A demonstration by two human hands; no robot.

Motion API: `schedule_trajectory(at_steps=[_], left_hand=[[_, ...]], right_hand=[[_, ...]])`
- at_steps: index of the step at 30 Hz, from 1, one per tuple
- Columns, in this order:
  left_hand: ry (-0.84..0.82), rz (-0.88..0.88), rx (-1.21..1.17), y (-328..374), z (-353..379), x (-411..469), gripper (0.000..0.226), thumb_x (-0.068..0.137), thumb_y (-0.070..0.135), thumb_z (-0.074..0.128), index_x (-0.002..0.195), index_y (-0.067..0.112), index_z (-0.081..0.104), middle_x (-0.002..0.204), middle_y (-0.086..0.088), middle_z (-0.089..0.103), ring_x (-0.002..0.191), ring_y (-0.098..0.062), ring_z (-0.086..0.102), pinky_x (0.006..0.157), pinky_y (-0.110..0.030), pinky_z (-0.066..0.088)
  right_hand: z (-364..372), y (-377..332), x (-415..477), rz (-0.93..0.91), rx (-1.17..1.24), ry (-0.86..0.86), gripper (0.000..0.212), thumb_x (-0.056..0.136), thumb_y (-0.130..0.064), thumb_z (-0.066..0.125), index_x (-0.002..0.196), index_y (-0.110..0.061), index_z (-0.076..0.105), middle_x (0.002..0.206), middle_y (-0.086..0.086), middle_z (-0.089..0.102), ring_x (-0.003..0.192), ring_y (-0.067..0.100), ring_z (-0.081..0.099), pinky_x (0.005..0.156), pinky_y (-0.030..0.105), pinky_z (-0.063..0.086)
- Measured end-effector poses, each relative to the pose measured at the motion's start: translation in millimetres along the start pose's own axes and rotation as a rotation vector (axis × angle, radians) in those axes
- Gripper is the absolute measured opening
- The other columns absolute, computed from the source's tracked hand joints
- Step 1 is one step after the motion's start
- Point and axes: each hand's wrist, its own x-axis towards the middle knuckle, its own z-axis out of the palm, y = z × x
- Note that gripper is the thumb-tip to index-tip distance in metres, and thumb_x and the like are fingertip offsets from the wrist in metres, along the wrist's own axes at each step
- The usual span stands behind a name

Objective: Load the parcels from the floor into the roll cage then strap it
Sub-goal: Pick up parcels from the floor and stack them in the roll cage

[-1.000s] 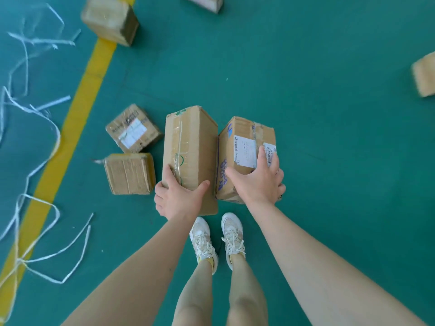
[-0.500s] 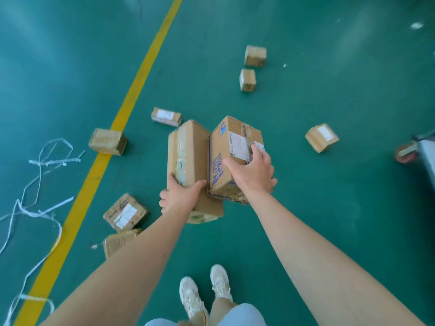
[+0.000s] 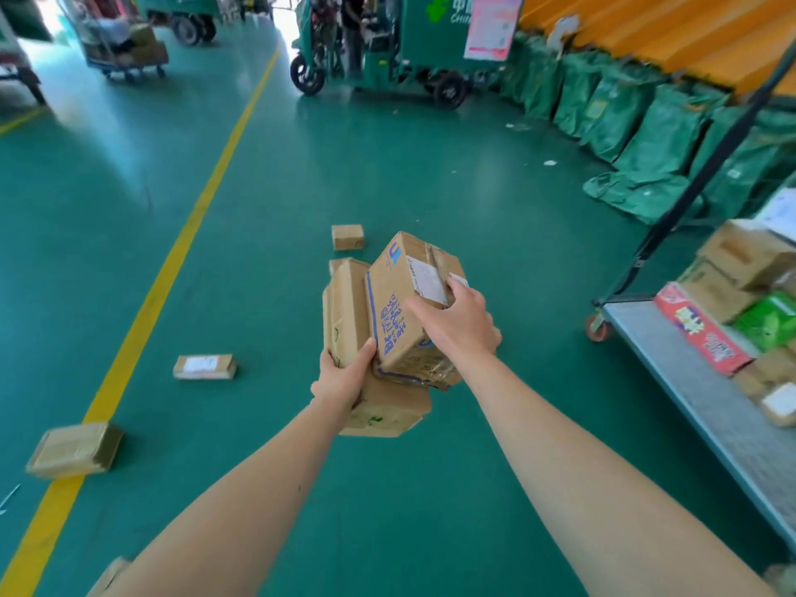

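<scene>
A: Head view, boxes?
B: Midair, left of roll cage (image 3: 659, 342): long box (image 3: 344, 308) touching printed box (image 3: 392, 312), long axes pointing away, far ends raised.
A: Hands?
B: Arms out; left hand (image 3: 340, 381) grips long box, right hand (image 3: 456, 325) clasps printed box.

A parcel sorting depot is shown. A wide hall is floored in green paint (image 3: 387, 174), marked with a long yellow line (image 3: 206, 187). Taped cardboard parcels (image 3: 205, 366) with shipping labels are scattered over the floor and stacked on a wheeled roll cage (image 3: 689, 402) at the right. Green mail sacks (image 3: 659, 135) are lined up below an orange sloped chute (image 3: 646, 32). A green delivery tricycle (image 3: 413, 45) bearing a postal logo is parked at the back, near a loaded trolley (image 3: 125, 49).
</scene>
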Motion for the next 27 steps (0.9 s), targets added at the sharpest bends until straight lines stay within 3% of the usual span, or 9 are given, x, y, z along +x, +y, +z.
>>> schedule_trajectory(at_steps=[7,11,14,17,18,20,22,24,27], left_hand=[[-0.158,0.100,-0.098,78,140,-3,0.119,0.043,0.086,0.065,0.143,0.030,0.035,0.122,-0.007,0.057,0.105,-0.030,0.061,0.090,-0.046,0.055],[-0.258,0.089,-0.116,112,206,-3,0.093,0.070,0.071,0.069,0.141,0.020,0.038,0.122,-0.009,0.060,0.101,-0.030,0.063,0.087,-0.047,0.055],[-0.391,0.024,-0.091,128,249,5,0.104,0.052,0.079,0.074,0.133,0.019,0.047,0.114,-0.011,0.067,0.095,-0.033,0.068,0.077,-0.052,0.058],[-0.502,-0.055,-0.049,139,292,12,0.112,0.037,0.085,0.073,0.127,0.021,0.057,0.108,-0.013,0.072,0.093,-0.036,0.071,0.070,-0.055,0.058],[-0.531,-0.069,-0.027,144,307,13,0.107,0.039,0.087,0.071,0.123,0.021,0.061,0.106,-0.013,0.073,0.093,-0.036,0.071,0.075,-0.056,0.057],[-0.582,-0.096,0.020,155,335,13,0.096,0.046,0.089,0.066,0.115,0.021,0.066,0.102,-0.013,0.074,0.096,-0.036,0.070,0.085,-0.057,0.054],[-0.636,-0.095,0.079,169,367,20,0.092,0.051,0.088,0.065,0.113,0.020,0.067,0.101,-0.014,0.074,0.097,-0.037,0.070,0.088,-0.058,0.052],[-0.669,-0.056,0.116,184,400,30,0.086,0.060,0.083,0.065,0.116,0.018,0.065,0.103,-0.015,0.074,0.098,-0.035,0.069,0.091,-0.055,0.052],[-0.719,-0.026,0.181,211,452,49,0.085,0.062,0.081,0.066,0.118,0.017,0.064,0.104,-0.014,0.073,0.098,-0.035,0.068,0.090,-0.054,0.053]], right_hand=[[-128,29,78,-0.056,-0.079,0.181,0.090,0.066,-0.084,0.045,0.144,-0.040,0.043,0.151,-0.004,0.038,0.133,0.026,0.043,0.109,0.050,0.027],[-196,58,118,-0.017,0.126,0.343,0.051,0.086,-0.065,0.043,0.118,-0.029,0.060,0.121,-0.003,0.059,0.108,0.021,0.056,0.093,0.039,0.044],[-239,90,150,0.037,0.353,0.462,0.011,0.086,-0.040,0.048,0.085,-0.031,0.054,0.087,-0.008,0.056,0.084,0.021,0.050,0.068,0.033,0.038],[-268,119,176,0.180,0.712,0.524,0.021,0.088,-0.027,0.047,0.069,-0.021,0.044,0.076,0.004,0.055,0.069,0.022,0.043,0.066,0.036,0.033],[-273,128,182,0.245,0.798,0.495,0.026,0.089,-0.037,0.046,0.072,-0.017,0.048,0.077,0.006,0.057,0.069,0.023,0.048,0.069,0.036,0.037],[-275,157,209,0.344,0.952,0.361,0.070,0.073,-0.075,0.037,0.105,-0.018,0.062,0.107,0.006,0.069,0.097,0.027,0.064,0.092,0.039,0.046],[-281,180,232,0.412,1.002,0.303,0.108,0.050,-0.095,0.027,0.132,-0.029,0.056,0.142,0.004,0.057,0.130,0.028,0.052,0.105,0.047,0.039],[-296,185,242,0.439,0.975,0.302,0.105,0.061,-0.097,0.020,0.137,-0.032,0.053,0.152,0.003,0.047,0.140,0.026,0.042,0.107,0.046,0.034],[-323,194,266,0.421,0.986,0.346,0.081,0.091,-0.079,0.014,0.149,-0.031,0.043,0.157,0.001,0.039,0.145,0.023,0.033,0.119,0.046,0.023]])
